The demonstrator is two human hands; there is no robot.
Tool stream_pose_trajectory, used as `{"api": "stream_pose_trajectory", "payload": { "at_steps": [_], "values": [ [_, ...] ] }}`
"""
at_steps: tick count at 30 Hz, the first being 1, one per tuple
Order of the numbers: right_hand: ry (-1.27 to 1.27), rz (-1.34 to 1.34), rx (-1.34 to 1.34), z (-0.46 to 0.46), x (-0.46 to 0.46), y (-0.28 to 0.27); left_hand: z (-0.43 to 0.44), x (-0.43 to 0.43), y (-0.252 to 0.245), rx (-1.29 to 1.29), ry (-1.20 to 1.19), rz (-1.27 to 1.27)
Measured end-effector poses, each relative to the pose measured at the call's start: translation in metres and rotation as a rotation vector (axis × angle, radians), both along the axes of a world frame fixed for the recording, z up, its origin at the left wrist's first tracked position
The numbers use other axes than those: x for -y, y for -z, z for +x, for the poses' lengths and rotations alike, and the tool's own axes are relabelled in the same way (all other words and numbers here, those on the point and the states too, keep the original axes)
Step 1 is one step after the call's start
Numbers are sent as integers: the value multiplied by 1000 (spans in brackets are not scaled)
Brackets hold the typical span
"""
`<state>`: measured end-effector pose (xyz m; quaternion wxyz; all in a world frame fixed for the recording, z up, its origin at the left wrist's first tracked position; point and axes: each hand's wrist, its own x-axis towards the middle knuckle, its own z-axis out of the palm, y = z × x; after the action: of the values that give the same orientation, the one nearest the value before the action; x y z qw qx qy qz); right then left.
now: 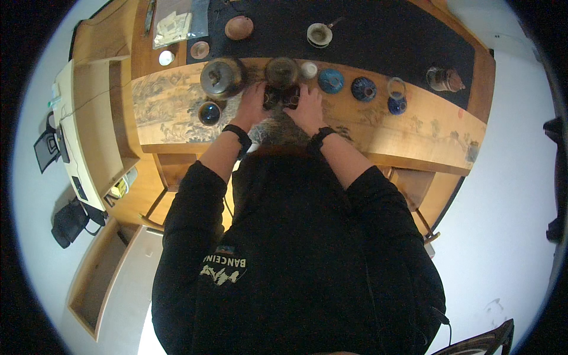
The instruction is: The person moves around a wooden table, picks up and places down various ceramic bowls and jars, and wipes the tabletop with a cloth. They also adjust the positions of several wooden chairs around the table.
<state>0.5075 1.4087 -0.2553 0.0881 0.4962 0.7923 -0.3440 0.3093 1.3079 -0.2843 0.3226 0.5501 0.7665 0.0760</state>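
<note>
Both my hands are at a small dark block-like object [281, 96] on the painted table mat [168, 128]. My left hand [253, 105] holds its left side and my right hand [307, 108] its right side; the fingertips are partly hidden. Directly beyond it stands a round dark glass or glazed vessel [282, 72]. A large lidded pot [220, 78] is left of that, with a dark glazed cup [209, 113] nearer me. To the right are a small white cup [309, 69], a turquoise bowl-shaped piece [331, 81] and a dark blue one [364, 89].
Farther right lie a pale ring [396, 88], a small blue piece [397, 105] and a glass pot [445, 80]. On the black cloth [381, 40] are a strainer on a stand [319, 34] and a reddish bowl [239, 28]. A plastic bag [179, 26] and white cup [166, 57] sit at the far left.
</note>
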Motion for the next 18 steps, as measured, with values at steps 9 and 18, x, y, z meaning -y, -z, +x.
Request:
{"api": "stream_pose_trajectory", "payload": {
  "at_steps": [9,18],
  "values": [
    [176,331,-226,64,-24,-9,9,5,-7,18,-59,3],
    [17,228,34,46,-82,10,18,14,-13,-82,-85,159]
  ]
}}
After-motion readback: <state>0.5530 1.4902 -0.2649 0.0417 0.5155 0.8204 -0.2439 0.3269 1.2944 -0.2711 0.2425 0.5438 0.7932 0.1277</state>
